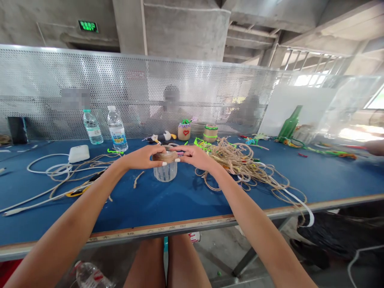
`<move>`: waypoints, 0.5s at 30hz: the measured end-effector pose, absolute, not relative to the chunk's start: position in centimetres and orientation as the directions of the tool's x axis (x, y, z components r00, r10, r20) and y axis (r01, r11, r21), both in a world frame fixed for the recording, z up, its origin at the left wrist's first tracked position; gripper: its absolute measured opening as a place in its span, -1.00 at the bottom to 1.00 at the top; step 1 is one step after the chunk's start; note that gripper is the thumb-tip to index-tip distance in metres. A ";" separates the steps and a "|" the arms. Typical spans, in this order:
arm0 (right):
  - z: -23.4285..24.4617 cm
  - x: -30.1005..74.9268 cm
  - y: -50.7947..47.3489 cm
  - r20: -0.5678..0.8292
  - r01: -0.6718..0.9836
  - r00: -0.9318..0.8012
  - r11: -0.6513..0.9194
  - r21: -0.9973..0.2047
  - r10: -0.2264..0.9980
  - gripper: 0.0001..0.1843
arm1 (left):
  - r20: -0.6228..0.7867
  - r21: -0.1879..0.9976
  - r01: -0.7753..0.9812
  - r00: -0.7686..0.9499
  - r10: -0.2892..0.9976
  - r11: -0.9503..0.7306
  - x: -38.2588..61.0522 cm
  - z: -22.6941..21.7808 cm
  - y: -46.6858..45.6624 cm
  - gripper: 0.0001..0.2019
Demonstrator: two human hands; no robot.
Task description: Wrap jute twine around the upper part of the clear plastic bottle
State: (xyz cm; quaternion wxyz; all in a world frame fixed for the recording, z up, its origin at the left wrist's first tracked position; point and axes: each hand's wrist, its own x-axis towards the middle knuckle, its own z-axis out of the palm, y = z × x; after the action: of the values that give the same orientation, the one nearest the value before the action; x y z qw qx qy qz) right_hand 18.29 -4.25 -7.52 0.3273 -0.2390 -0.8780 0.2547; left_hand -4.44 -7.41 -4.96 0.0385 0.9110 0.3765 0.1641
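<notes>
A small clear glass jar (165, 171) stands on the blue table (168, 200) in front of me, its upper rim wrapped in tan twine. My left hand (143, 157) grips the jar's top from the left, fingers curled round the rim. My right hand (195, 156) pinches the same rim from the right, holding the twine against it. A loose heap of jute twine (243, 166) lies just right of the jar, trailing to the table's front edge.
Two water bottles (117, 130) stand behind left, beside a white charger (78, 153) with cables. Two twine-wrapped jars (210, 133), a toy bird (160, 138), a green glass bottle (290, 123) and coloured pipe cleaners sit farther back. A perforated metal screen (120, 92) closes off the rear.
</notes>
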 end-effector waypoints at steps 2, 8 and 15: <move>-7.3 18.3 -4.4 0.432 0.262 -0.671 0.738 -0.622 0.602 -0.58 | 0.299 0.184 0.688 0.641 0.707 -0.702 -4.0 -5.3 -7.4 -0.67; -7.1 18.4 -4.8 0.410 0.318 -0.653 0.721 -0.615 0.637 -0.52 | 0.375 0.150 0.692 0.621 0.688 -0.706 -3.1 -5.7 -7.4 -0.65; -6.8 26.6 0.9 0.424 0.881 -0.398 0.467 -0.070 0.814 -0.60 | 0.232 0.198 0.649 0.697 0.678 -0.735 -6.4 -4.3 -7.2 -0.60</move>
State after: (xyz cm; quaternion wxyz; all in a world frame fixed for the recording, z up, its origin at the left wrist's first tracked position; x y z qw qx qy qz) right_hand 26.60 0.88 -6.78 0.2038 -0.5095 -0.8319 -0.0830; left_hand -6.35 -7.25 -4.32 0.0504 0.9198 0.3606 0.1460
